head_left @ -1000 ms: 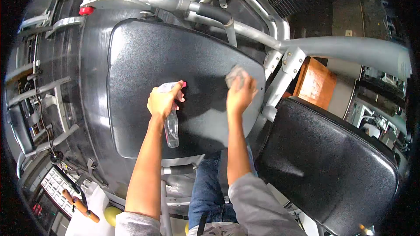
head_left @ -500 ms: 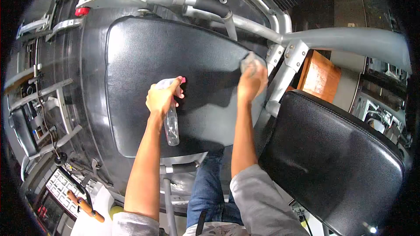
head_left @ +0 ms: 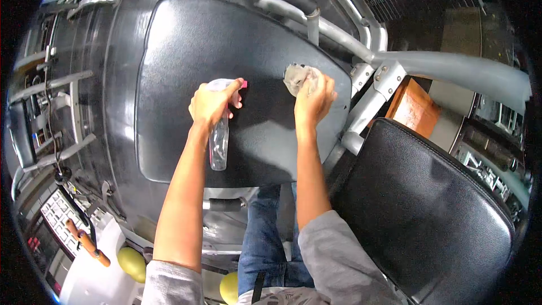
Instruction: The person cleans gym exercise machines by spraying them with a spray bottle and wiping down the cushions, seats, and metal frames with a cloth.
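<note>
My left hand [head_left: 213, 103] is wrapped round the neck of a clear spray bottle [head_left: 219, 147] with a pink nozzle tip. The bottle hangs over a large black padded backrest [head_left: 192, 51]. In my right hand [head_left: 316, 99] a crumpled greyish cloth [head_left: 297, 79] is bunched, close over the right part of the same pad. Whether the cloth touches the pad at this instant I cannot tell. The fingertips of my right hand are partly hidden by the cloth.
A second black padded seat [head_left: 429, 209] stands at the lower right. Grey metal tubing [head_left: 451, 65] with bolted brackets runs along the top and right. An orange-brown wooden panel [head_left: 412, 107] shows behind it. Yellow-green round objects [head_left: 131, 264] are at the lower left.
My right hand has moved the cloth left across the pad, away from its right edge. My left hand still holds the bottle. The view has shifted slightly.
</note>
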Available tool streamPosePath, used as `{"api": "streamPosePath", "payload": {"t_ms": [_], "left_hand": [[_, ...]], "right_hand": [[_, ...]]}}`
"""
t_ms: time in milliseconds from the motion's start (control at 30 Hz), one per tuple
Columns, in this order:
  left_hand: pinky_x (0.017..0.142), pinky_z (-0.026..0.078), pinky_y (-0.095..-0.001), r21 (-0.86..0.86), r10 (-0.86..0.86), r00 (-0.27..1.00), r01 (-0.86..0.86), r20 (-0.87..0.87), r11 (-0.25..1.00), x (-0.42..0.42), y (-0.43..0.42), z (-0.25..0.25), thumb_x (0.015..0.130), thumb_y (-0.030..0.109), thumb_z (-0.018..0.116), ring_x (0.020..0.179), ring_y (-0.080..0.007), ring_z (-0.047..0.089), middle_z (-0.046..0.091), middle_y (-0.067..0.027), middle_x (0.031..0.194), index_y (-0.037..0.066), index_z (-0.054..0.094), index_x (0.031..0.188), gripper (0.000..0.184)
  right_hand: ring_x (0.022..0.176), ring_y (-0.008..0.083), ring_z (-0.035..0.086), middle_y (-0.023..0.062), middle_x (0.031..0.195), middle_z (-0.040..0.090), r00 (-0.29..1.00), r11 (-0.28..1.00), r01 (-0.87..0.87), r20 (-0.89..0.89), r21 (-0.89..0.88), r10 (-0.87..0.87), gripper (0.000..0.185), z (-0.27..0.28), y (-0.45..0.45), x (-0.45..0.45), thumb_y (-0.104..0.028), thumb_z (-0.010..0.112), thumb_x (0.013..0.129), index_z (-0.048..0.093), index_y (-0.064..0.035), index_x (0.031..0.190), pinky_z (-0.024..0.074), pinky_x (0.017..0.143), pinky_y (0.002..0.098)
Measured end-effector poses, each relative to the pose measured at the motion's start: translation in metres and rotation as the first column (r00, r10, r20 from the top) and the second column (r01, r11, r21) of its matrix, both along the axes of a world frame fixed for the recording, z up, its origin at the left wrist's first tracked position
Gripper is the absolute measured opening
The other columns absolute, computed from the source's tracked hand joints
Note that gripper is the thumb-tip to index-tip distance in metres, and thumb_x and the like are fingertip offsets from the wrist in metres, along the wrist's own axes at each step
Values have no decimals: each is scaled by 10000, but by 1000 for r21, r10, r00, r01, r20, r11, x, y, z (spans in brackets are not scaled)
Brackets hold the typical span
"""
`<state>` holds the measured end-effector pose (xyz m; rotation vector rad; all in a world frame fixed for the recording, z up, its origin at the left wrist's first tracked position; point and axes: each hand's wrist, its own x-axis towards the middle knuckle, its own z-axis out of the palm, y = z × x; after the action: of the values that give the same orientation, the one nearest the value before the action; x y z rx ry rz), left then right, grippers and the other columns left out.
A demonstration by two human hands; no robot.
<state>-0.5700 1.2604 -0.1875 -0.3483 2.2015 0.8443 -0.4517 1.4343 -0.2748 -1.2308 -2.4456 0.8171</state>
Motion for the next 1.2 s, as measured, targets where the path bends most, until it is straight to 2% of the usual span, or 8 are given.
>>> {"api": "streamPosePath", "payload": {"t_ms": [233,333,400,467,667,833,1000,1200], "left_hand": [[602,515,-275,219,-139,989,123,56,968,4,-14,7,853,538,639,487,-128,620,696,30,649,135,770,852,424],[707,563,-354,-39,-333,943,333,1,942,45,-20,16,822,609,629,669,-208,723,720,-46,676,118,788,821,516],[791,562,-421,-28,-230,973,229,-33,973,82,-20,11,802,640,627,816,-315,731,728,-124,731,113,795,843,555],[691,550,-381,-78,-215,960,204,-178,976,115,-19,-1,811,577,662,665,-248,716,701,-93,652,112,785,792,482],[612,477,-420,-21,20,978,-24,-208,999,158,-21,8,846,543,650,591,-333,628,622,-126,580,54,686,671,521],[506,381,-290,63,215,962,-207,-171,976,195,-50,18,920,449,660,540,-69,480,541,-6,556,59,619,651,475],[526,391,-263,175,421,902,-401,-95,899,236,-80,24,957,403,639,580,-49,453,536,23,603,40,618,747,419],[505,411,-250,305,575,815,-568,77,764,278,-115,7,965,445,611,544,-64,512,595,6,668,42,632,790,439]], "right_hand": [[1224,375,423,77,1339,491,999,993,-3,47,-117,9,458,29,-25,10,-313,654,885,573,-186,1318,439,996,498],[1208,375,434,80,1351,475,998,995,-53,24,-82,56,460,7,-9,13,-297,664,883,574,-170,1316,435,984,499],[1189,378,452,95,1338,479,997,994,-77,10,-80,78,446,3,-11,15,-288,667,886,585,-142,1299,428,971,504],[1156,351,510,127,1263,515,995,999,-53,-81,11,54,417,0,-15,14,-258,683,879,620,-79,1251,411,987,454],[1156,353,510,156,1249,513,991,991,-130,-40,-25,129,394,9,-39,32,-267,655,917,613,-58,1248,413,992,477],[1190,341,464,136,1226,509,905,903,-417,48,-100,423,335,25,-109,113,-183,672,900,635,-112,1225,375,1029,469],[1165,350,465,106,1226,514,826,819,-554,20,-147,563,433,21,-98,136,-71,706,843,626,-191,1251,404,996,471],[1125,353,533,139,1183,558,968,970,-240,-64,41,242,350,3,-45,54,-213,645,922,617,-77,1243,424,956,459]]}}
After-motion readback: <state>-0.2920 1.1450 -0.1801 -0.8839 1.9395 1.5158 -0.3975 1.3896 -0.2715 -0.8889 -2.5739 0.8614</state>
